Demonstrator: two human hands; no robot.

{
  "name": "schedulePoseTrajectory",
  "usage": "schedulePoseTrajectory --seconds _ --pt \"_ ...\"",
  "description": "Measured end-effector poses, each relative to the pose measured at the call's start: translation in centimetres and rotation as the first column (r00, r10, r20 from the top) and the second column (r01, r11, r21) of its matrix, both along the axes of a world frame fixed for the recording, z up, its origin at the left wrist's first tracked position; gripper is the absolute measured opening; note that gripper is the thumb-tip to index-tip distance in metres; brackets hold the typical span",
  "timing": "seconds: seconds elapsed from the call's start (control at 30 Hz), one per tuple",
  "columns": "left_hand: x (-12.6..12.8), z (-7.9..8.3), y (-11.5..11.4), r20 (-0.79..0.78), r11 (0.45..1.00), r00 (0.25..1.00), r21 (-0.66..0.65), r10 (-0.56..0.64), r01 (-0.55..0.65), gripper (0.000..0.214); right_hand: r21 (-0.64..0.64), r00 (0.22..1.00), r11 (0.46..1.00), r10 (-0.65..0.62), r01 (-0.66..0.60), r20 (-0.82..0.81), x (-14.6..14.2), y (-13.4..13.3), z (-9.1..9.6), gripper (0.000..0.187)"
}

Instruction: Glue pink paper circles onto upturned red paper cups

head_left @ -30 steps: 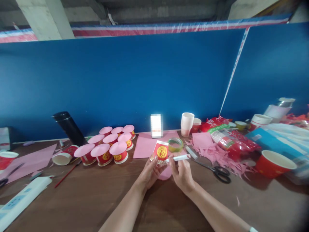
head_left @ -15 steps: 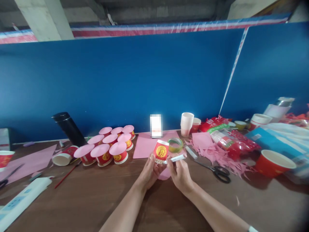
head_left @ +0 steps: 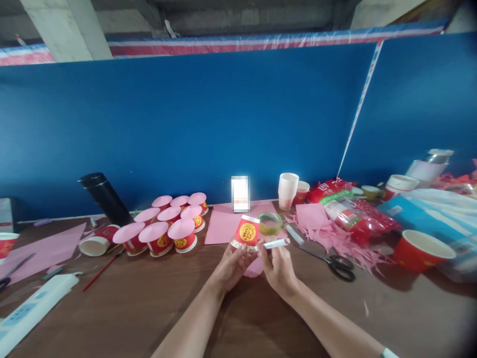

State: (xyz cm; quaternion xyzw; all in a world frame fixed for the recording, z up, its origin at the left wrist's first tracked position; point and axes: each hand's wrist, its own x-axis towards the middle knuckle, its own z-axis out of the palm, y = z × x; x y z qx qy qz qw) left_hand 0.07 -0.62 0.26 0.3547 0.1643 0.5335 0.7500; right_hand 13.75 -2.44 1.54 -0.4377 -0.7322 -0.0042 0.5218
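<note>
A red paper cup with a yellow round emblem is tilted in the fingers of my left hand. My right hand, just beside it, is closed around a white glue stick, whose near end lies by the cup's lower edge. Whether the stick touches the cup I cannot tell. Below the hands, partly hidden, a pink paper disc lies on the table. Behind the cup are a roll of green tape and a pink sheet. Another white tube rests to the right.
To the left, several upturned red cups carry pink discs, near a black flask and a power strip. On the right are scissors, pink paper scraps, a red cup bag and a cup. A blue partition stands behind.
The cup has turned a little in my left hand, so its emblem faces differently and its lower rim shows less patterning. My right hand has hardly moved, still gripping the glue stick.
</note>
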Motion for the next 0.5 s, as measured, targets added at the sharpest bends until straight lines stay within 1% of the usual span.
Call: schedulePoseTrajectory --seconds 0.5 --pt "0.09 0.45 -0.25 -0.002 1.0 1.0 0.002 -0.028 0.028 0.035 0.035 0.999 0.998 -0.049 0.049 -0.006 0.14 0.02 0.2 0.015"
